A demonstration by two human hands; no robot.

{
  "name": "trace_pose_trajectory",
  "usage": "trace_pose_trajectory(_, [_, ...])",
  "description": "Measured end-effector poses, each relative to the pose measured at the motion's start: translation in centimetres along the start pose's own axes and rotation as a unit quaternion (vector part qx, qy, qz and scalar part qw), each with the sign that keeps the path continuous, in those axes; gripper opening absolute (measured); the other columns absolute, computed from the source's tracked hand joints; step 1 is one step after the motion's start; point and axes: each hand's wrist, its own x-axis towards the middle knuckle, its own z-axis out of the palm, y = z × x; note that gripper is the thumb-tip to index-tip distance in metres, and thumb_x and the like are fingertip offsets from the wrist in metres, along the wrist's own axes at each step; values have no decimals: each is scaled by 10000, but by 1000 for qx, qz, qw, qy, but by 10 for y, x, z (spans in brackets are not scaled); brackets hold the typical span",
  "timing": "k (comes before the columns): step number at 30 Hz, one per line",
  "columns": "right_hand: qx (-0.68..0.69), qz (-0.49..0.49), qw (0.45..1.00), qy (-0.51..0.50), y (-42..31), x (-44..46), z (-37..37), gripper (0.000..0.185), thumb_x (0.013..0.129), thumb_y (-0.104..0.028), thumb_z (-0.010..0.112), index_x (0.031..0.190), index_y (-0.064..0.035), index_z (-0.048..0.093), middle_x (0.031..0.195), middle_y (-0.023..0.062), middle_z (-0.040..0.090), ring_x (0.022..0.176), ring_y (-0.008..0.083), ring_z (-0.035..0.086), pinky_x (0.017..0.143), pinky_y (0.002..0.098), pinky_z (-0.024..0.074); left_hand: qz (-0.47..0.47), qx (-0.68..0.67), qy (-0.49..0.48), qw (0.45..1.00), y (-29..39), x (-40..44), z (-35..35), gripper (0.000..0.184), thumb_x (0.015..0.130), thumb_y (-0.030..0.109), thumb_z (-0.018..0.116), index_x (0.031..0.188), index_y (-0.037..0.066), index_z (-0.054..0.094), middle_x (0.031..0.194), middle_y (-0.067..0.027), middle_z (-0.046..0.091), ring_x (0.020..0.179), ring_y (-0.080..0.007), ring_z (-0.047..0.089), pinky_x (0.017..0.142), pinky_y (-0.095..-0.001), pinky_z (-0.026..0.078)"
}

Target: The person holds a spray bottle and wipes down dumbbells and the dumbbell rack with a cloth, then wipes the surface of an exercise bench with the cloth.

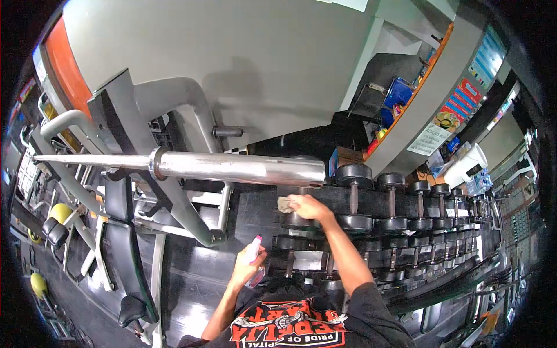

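Barbell (243, 169); hands (310, 207) (248, 265) hold rag (285, 205) (right), bottle (253, 250) (left).

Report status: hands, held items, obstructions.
Left hand gripping spray bottle. Right hand holding cloth by dumbbells. Barbell end near right hand in view; clearance unclear.

Shows silver on the bar (232, 167) across the middle left, beige on the cloth (284, 205) at centre, pink and white on the bottle (254, 250) below. Reads grey on the wall (278, 64) up top, black with red-and-white lettering on the shirt (290, 321) at bottom.
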Motion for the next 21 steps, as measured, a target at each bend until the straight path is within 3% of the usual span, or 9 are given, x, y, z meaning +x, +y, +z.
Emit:
trace_pose_trajectory(2, [23, -4, 998, 52, 1, -25, -20, 149, 894, -164, 472, 992, -66, 526, 841, 188, 630, 831, 417, 605, 686, 461, 469, 1, 2, 3, 1000, -6, 3, -2, 142, 810, 17, 642, 932, 8, 570, 755, -36, 592, 581, -98, 565, 544, -256, 476])
trace_pose_trajectory(3, [93, 146, 985, -16, -13, -39, -41, 149, 903, -174, 472, 987, -61, 523, 834, 196, 629, 818, 411, 608, 681, 447, 473, 1, 2, 3, 1000, -10, 4, -3, 142, 816, 59, 648, 935, 14, 585, 741, -43, 601, 586, -98, 570, 552, -259, 473])
trace_pose_trajectory(6, [103, 145, 983, 43, 18, -63, -43, 156, 913, -184, 470, 992, -60, 523, 819, 214, 627, 811, 404, 614, 673, 438, 475, -10, 6, -12, 1000, -13, 7, -2, 153, 822, 102, 654, 942, 23, 601, 729, -49, 610, 592, -99, 577, 560, -265, 473])
trace_pose_trajectory(8, [16, 124, 976, 181, 41, -69, -27, 169, 916, -171, 472, 1041, -78, 537, 833, 236, 623, 838, 411, 610, 687, 435, 478, -19, 12, -27, 999, -15, 10, 1, 156, 823, 103, 655, 946, 25, 600, 731, -48, 611, 594, -101, 581, 561, -268, 476])
trace_pose_trajectory(11, [23, 82, 947, 309, 93, -64, 36, 211, 910, -160, 478, 1093, -79, 544, 903, 236, 624, 919, 414, 590, 741, 433, 473, 53, 45, -57, 996, -13, 16, 7, 135, 807, 41, 653, 911, 2, 577, 749, -45, 597, 566, -101, 573, 524, -266, 487])
trace_pose_trajectory(12, [133, 144, 937, 289, 68, -69, 32, 244, 904, -160, 485, 1120, -63, 546, 973, 230, 618, 989, 411, 563, 790, 441, 463, 25, 24, -70, 997, -5, 16, 10, 139, 808, 47, 653, 917, 3, 578, 757, -47, 598, 567, -102, 574, 525, -267, 491])
trace_pose_trajectory(16, [140, 139, 928, 316, 40, -78, 32, 245, 913, -183, 477, 1119, -66, 538, 1002, 214, 616, 993, 392, 579, 795, 412, 461, 28, 31, -95, 995, 3, 18, 14, 152, 808, 62, 656, 928, 5, 583, 777, -49, 602, 577, -106, 580, 531, -269, 495])
trace_pose_trajectory(20, [59, 113, 914, 385, -2, -81, 35, 257, 872, -90, 517, 1123, -75, 574, 1012, 191, 627, 1003, 380, 559, 829, 430, 445, 31, 68, -106, 992, 13, 16, 15, 154, 807, 70, 659, 931, 13, 588, 783, -48, 605, 582, -105, 584, 536, -268, 493])
trace_pose_trajectory(21, [20, 59, 915, 398, -7, -84, 39, 285, 849, -49, 544, 1131, -62, 574, 1074, 192, 612, 1072, 361, 546, 895, 430, 432, 30, 60, -104, 992, 13, 16, 14, 152, 808, 73, 661, 929, 17, 589, 776, -44, 605, 578, -105, 584, 536, -268, 491])
